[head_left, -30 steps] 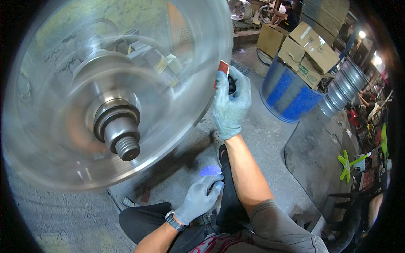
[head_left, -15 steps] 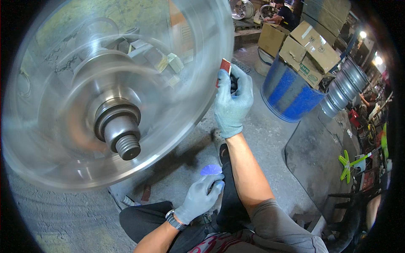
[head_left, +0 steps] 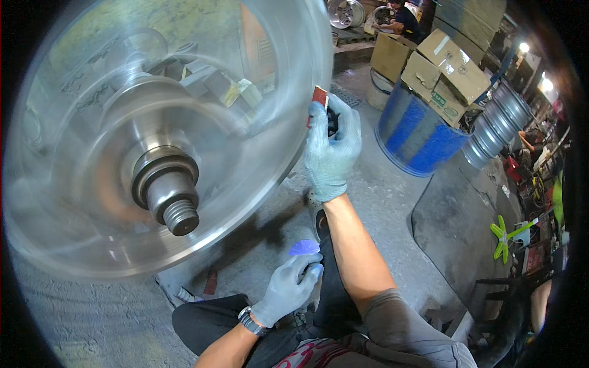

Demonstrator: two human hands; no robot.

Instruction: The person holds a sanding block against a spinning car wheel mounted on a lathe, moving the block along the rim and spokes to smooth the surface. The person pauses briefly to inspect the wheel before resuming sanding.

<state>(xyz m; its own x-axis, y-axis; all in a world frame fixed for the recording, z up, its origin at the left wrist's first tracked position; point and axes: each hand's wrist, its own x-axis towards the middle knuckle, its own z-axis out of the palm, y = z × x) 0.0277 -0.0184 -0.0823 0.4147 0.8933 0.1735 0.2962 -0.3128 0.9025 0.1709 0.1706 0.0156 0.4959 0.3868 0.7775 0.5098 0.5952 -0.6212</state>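
Observation:
A large wheel rim, blurred by spinning, fills the left of the view. It turns on a steel spindle with a threaded end. My right hand, in a grey glove, is closed on a folded piece of red-brown sandpaper. That sandpaper is right at the rim's right edge; whether it touches, I cannot tell. Lower down, my gloved left hand pinches a purple sanding disc above my leg. The disc's lower part is hidden behind the fingers.
A blue drum with cardboard boxes on top stands at the right. Beside it are stacked metal rims. A red-brown scrap lies on the floor. Another person sits far back.
My right hand and the sandpaper have shifted slightly left in the picture, along with the whole scene. The rim keeps spinning. Both hands keep their grips.

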